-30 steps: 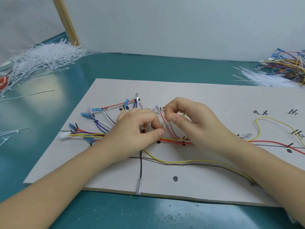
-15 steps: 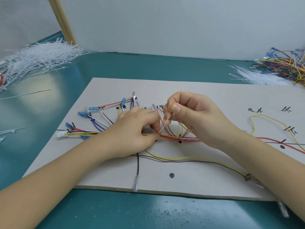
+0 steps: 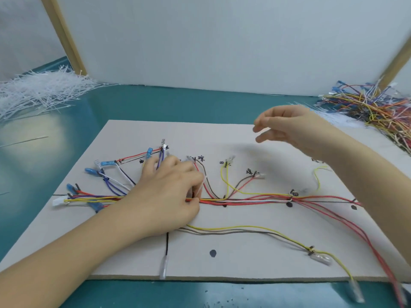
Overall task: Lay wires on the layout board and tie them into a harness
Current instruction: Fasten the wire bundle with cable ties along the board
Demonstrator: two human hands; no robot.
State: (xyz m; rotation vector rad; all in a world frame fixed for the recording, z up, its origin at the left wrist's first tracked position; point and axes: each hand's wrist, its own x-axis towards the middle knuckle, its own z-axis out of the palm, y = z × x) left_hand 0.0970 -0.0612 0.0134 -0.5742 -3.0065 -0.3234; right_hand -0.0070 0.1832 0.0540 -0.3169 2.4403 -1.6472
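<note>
Two hands apart: left (image 3: 169, 192) pinches the wire bundle (image 3: 244, 200); right (image 3: 289, 127) hovers loose above.

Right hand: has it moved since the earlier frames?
Yes. The right hand has lifted off the wire bundle and gone right, toward the board's far edge. It holds nothing.

The right hand (image 3: 291, 127) has left the wire bundle (image 3: 244, 200), where it was pinching a cable tie beside the left hand, and now hangs blurred in the upper right of the frame, fingers loose. The branch wires at frame centre are now uncovered.
</note>
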